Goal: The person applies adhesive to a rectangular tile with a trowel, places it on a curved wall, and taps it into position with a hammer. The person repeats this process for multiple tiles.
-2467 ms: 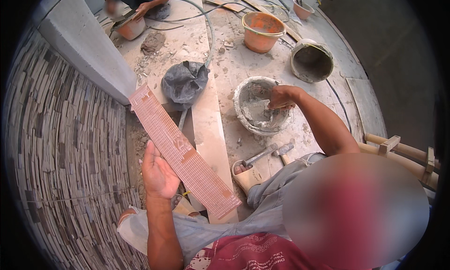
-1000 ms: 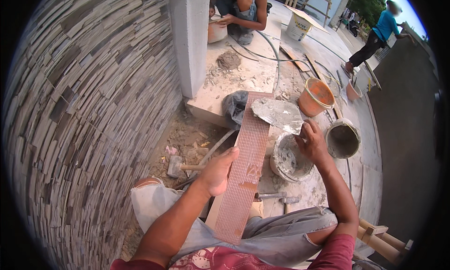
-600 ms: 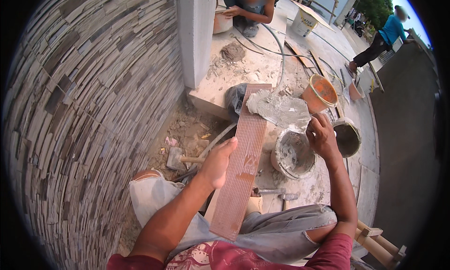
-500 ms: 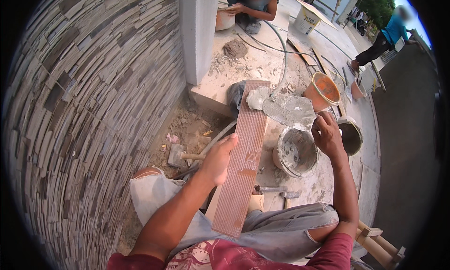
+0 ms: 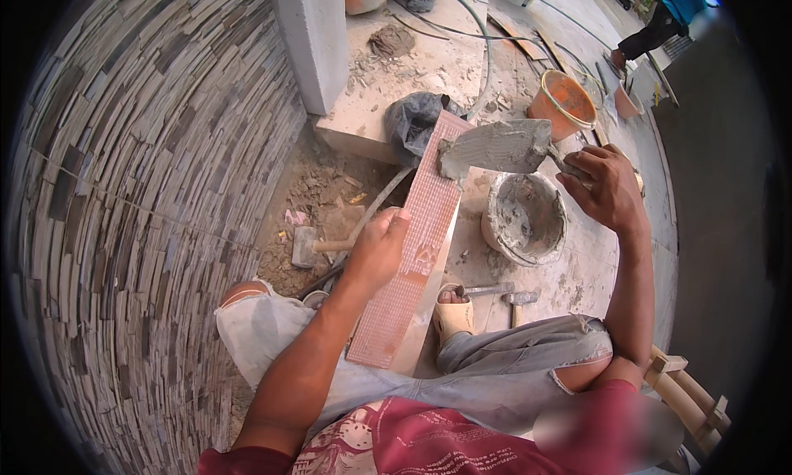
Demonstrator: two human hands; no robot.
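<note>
My left hand (image 5: 381, 242) is closed on the left edge of a long reddish-brown tile (image 5: 386, 310), its thumb on the ribbed back. The tile slants up and away over my lap. My right hand (image 5: 609, 186) grips the handle of a pointing trowel (image 5: 511, 141), whose blade is coated in grey mortar. The blade reaches left over the tile's far end, where wet mortar (image 5: 452, 163) shows at its tip. Below the trowel stands a bucket (image 5: 492, 237) smeared with grey mortar and partly filled with it.
A stone-strip wall (image 5: 157, 195) rises on my left. Ahead are a white post (image 5: 312, 54), a black plastic bag (image 5: 404, 122) and an orange bucket (image 5: 540, 104). A mallet (image 5: 305, 246) and two hammers lie near my feet. Parts of other people show farther off.
My right hand has moved right and tilted the trowel, bringing its blade against the tile's far end where a mortar lump sat. The tile leans a little more. The whole view has shifted.
</note>
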